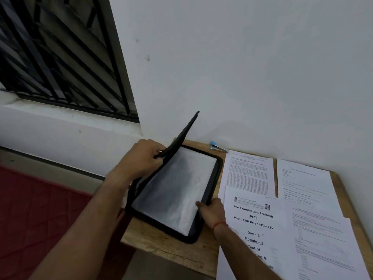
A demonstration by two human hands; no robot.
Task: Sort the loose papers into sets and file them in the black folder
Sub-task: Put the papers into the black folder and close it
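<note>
The black folder (214, 176) lies on the left part of a small wooden table (165, 247). Its cover (181, 134) is raised at a steep angle, and my left hand (145, 156) grips the cover's near edge. Inside shows a clear plastic sleeve over white paper (173, 190). My right hand (212, 211) holds the folder's right rim near the front, thumb on the inside. Several printed sheets lie to the right: a text page (250, 174), a form page (304, 182), a "Pre Examination Training" cover sheet (254, 225) and another form (323, 245).
A blue and silver stapler (217, 147) lies at the table's back edge against the white wall. A barred window (60, 57) is at the upper left. A red mat (40, 215) covers the floor left of the table.
</note>
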